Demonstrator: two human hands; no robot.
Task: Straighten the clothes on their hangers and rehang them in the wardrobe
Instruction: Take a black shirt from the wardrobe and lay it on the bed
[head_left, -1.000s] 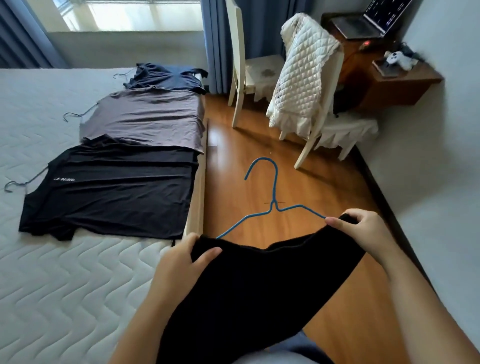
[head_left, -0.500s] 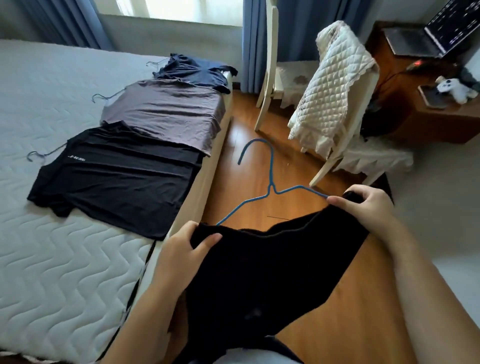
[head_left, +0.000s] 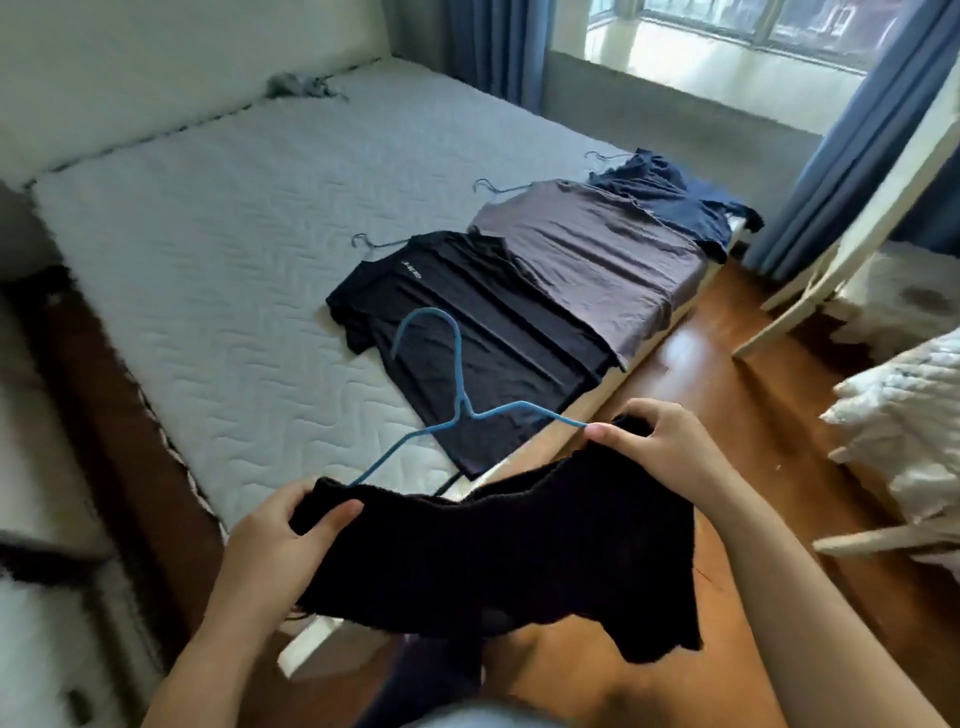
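Holding up a black garment (head_left: 509, 551) on a blue hanger (head_left: 457, 395), low in the middle of the frame. Gripping its left end with the left hand (head_left: 280, 525), thumb on top. Pinching its right end with the right hand (head_left: 660, 441), just where the hanger arm goes into the cloth. Keeping the hands well apart, with the cloth spread between them. Maybe a top or maybe shorts; too dark to tell.

Behind, laid flat in a row on the white mattress (head_left: 234, 234), going toward the upper right: a black T-shirt (head_left: 467, 322), a grey T-shirt (head_left: 587, 260) and a navy top (head_left: 670, 202), with thin wire hooks (head_left: 363, 241) poking out. Wooden floor (head_left: 727, 374) on the right, blue curtain (head_left: 857, 130) at the upper right.
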